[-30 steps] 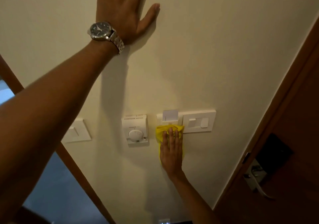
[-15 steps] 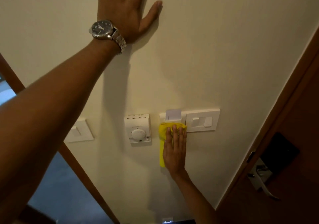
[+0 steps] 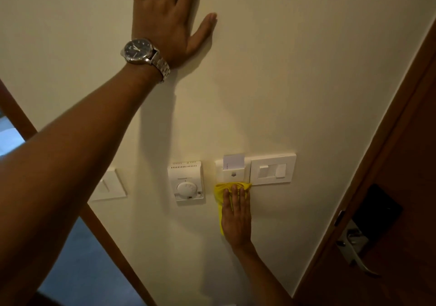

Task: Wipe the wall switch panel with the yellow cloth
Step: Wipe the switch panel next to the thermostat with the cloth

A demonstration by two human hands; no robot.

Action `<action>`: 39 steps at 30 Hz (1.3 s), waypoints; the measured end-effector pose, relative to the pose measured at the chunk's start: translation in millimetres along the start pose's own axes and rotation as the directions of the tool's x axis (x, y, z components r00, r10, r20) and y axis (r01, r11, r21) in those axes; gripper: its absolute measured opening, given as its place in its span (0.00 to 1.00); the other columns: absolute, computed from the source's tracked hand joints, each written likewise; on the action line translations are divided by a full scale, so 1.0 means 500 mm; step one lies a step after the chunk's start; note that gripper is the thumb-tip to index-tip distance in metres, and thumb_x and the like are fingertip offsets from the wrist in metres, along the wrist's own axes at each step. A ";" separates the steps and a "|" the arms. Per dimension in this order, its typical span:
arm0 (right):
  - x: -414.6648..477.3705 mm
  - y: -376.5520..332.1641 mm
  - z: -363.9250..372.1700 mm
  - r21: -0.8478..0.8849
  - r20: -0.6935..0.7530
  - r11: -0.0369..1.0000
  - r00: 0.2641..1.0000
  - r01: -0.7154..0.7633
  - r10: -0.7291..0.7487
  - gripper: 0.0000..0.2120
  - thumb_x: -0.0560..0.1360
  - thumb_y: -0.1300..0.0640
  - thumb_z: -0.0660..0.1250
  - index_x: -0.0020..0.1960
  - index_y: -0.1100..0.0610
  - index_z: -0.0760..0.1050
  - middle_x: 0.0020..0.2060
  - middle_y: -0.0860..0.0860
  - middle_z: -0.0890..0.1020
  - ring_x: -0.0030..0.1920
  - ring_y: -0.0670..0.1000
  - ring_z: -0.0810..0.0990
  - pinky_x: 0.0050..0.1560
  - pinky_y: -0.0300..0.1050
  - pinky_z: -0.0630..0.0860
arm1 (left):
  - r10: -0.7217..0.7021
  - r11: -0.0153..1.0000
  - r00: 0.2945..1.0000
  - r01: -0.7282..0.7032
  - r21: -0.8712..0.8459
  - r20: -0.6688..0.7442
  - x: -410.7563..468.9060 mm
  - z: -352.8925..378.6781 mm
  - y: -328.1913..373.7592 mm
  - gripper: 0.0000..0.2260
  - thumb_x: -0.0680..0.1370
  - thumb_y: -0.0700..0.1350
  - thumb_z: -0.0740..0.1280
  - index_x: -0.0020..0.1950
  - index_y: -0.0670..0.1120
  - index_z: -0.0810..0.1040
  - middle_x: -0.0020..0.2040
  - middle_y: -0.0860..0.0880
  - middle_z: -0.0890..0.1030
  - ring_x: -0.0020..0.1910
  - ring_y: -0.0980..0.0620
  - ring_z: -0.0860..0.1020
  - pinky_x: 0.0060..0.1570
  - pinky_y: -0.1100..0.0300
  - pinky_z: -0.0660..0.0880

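The white wall switch panel (image 3: 272, 170) sits on the cream wall, joined on its left to a key-card holder (image 3: 233, 172) with a white card in it. My right hand (image 3: 236, 218) lies flat with fingers pointing up, pressing the yellow cloth (image 3: 220, 193) against the wall. The cloth's top edge touches the bottom edge of the card holder and the switch panel's lower left corner. My left hand (image 3: 169, 15), with a steel wristwatch (image 3: 141, 51), is spread flat on the wall high above and holds nothing.
A white dial thermostat (image 3: 186, 183) is mounted just left of the cloth. Another white switch plate (image 3: 109, 185) shows partly behind my left forearm. A brown wooden door (image 3: 405, 164) with a metal lever handle (image 3: 354, 246) stands at the right. A wooden frame runs diagonally at lower left.
My right hand has slid the cloth downward off the card holder, uncovering its lower face. My left hand stays planted on the wall; the view has shifted slightly.
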State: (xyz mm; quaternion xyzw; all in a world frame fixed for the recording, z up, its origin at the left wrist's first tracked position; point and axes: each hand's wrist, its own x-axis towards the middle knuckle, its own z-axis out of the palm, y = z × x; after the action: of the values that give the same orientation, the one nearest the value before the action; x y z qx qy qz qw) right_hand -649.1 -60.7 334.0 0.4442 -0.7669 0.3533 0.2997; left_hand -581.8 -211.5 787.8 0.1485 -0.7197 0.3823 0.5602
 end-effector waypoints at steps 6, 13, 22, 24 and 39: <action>0.019 -0.036 0.011 0.037 -0.136 0.999 0.991 -0.007 0.012 0.27 0.87 0.55 0.48 0.81 0.59 0.43 0.81 0.59 0.42 0.81 0.62 0.43 0.76 0.63 0.53 | -0.010 1.000 1.000 0.010 -0.006 -0.006 -0.001 0.003 -0.003 0.31 0.86 0.67 0.50 0.77 0.45 0.68 0.72 0.42 0.74 0.69 0.38 0.73 0.70 0.41 0.69; 0.064 -0.018 0.032 0.038 -0.180 0.995 0.980 0.093 -0.084 0.23 0.86 0.58 0.51 0.79 0.60 0.56 0.82 0.57 0.44 0.81 0.61 0.45 0.76 0.62 0.54 | -0.039 0.999 0.996 0.040 -0.014 0.079 -0.006 0.008 -0.029 0.34 0.85 0.70 0.46 0.76 0.46 0.69 0.71 0.43 0.75 0.68 0.40 0.73 0.66 0.47 0.68; 0.048 -0.006 0.041 0.064 -0.195 0.996 0.979 0.070 -0.056 0.26 0.86 0.59 0.51 0.81 0.60 0.49 0.81 0.61 0.44 0.81 0.65 0.45 0.77 0.64 0.51 | -0.002 1.000 0.999 0.001 -0.016 -0.050 -0.010 0.014 -0.015 0.30 0.86 0.67 0.51 0.71 0.45 0.75 0.66 0.42 0.80 0.63 0.40 0.78 0.61 0.48 0.73; 0.052 0.018 0.030 -0.006 -0.168 0.986 0.972 0.165 -0.164 0.22 0.85 0.60 0.51 0.79 0.60 0.57 0.82 0.59 0.44 0.81 0.63 0.45 0.76 0.63 0.53 | -0.017 0.999 0.998 0.015 -0.030 -0.060 -0.012 0.018 -0.012 0.30 0.86 0.67 0.52 0.69 0.45 0.76 0.63 0.42 0.81 0.61 0.40 0.79 0.59 0.48 0.74; 0.059 0.000 0.008 0.033 -0.238 0.999 0.971 -0.003 0.011 0.27 0.86 0.55 0.52 0.81 0.58 0.48 0.82 0.56 0.44 0.81 0.60 0.45 0.78 0.61 0.53 | -0.013 0.999 1.000 0.012 -0.034 -0.018 -0.006 0.012 -0.004 0.31 0.86 0.68 0.50 0.74 0.45 0.70 0.70 0.42 0.76 0.67 0.39 0.75 0.66 0.45 0.70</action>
State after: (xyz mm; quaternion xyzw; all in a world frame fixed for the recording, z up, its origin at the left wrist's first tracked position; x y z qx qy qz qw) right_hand -662.2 -77.8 354.6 0.4007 -0.7212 0.4172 0.3811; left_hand -583.5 -217.7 785.2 0.1402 -0.7200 0.3678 0.5715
